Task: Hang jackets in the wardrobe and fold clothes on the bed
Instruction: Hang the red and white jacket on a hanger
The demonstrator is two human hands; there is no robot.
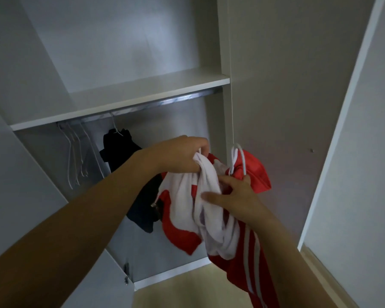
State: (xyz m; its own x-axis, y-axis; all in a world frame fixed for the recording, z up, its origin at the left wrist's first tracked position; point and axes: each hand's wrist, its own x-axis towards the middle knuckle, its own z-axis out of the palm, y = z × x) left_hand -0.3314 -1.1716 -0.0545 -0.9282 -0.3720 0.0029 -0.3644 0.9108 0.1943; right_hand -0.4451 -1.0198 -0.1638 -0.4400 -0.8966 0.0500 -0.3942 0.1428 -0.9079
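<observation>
A red and white jacket [187, 225] hangs bunched between my hands in front of the open wardrobe. My left hand [178, 154] grips its white upper fabric from above. My right hand [233, 196] holds the neck of a white hanger [237, 158], whose hook sticks up above the red cloth, with fingers spread against the white fabric. Behind my left arm a dark jacket [118, 150] hangs on a white hanger from the metal rail [142, 106].
Several empty white hangers [76, 156] hang at the rail's left end. A white shelf [111, 98] sits above the rail. The wardrobe's right door [287, 107] stands open, close beside the jacket. Pale flooring [176, 292] shows below.
</observation>
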